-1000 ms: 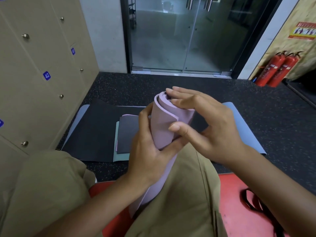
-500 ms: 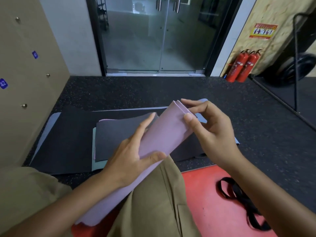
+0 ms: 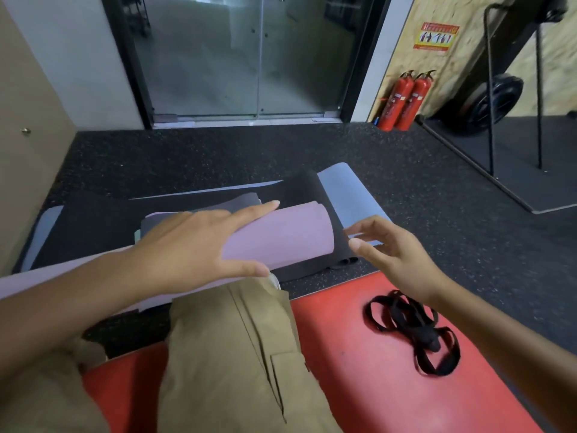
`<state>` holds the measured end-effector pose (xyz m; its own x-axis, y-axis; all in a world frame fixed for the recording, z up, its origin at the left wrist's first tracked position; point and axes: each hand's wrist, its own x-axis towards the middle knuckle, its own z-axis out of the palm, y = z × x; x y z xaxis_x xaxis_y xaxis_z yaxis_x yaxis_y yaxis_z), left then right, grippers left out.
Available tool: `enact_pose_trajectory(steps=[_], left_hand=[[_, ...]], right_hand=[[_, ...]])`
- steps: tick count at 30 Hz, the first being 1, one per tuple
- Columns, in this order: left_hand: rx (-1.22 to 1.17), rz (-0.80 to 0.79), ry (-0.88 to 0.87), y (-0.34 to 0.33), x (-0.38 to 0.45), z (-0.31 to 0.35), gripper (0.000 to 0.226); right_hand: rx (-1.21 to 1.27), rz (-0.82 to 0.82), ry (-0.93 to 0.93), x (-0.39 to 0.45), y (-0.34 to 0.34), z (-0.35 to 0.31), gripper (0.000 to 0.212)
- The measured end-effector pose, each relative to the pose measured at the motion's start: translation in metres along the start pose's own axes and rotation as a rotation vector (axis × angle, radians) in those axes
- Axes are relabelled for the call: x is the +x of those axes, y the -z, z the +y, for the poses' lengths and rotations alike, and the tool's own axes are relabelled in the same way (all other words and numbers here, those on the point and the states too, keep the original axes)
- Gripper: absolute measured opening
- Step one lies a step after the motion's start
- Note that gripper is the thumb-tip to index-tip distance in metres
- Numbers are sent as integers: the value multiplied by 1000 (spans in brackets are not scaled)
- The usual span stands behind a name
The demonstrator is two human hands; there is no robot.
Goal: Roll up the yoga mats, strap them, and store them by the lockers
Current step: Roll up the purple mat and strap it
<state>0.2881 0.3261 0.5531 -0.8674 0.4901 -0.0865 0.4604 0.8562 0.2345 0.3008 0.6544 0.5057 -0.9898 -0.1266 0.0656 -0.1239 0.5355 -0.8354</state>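
Since a second ago: the pink mat (image 3: 278, 232) has dropped from an upright end-on hold to lying across my knee (image 3: 231, 310), and my right hand has let go of its end.
Left hand (image 3: 193, 245): I see it flat on top of the pink mat's loose roll, fingers straight and spread, thumb along the near side, pressing rather than gripping.
Right hand (image 3: 402, 260): just beside the roll's right end, apart from it, fingers loosely curved and parted, holding nothing.
Pink mat: right end curled into a loose roll, the rest trailing flat to the left of my knee; it lies over the dark mats (image 3: 103, 226) beyond the knee.
Strap (image 3: 415, 332): black, tangled on the red mat (image 3: 359, 385), right of my knee, untouched.
Lockers (image 3: 28, 135): left of my knee, further off.
Step, as I judge it: rolling, early; the roll looks too slack.
Doing it well: I would keep the left palm down, bring the right hand onto the end, square the edges, then tighten the core before rolling on.
Risk: a slack core may telescope sideways.
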Motion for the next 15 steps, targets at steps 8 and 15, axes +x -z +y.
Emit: enact_pose_trajectory(steps=[8,15], left_hand=[[-14,-117,2,-16,-27,-11,88],[-66,-167,33,-42,-29,-13,87]], right_hand=[[-555,-172,-261,-30,0,107,21],[-781,-179,-401,-44,-25,147,44]])
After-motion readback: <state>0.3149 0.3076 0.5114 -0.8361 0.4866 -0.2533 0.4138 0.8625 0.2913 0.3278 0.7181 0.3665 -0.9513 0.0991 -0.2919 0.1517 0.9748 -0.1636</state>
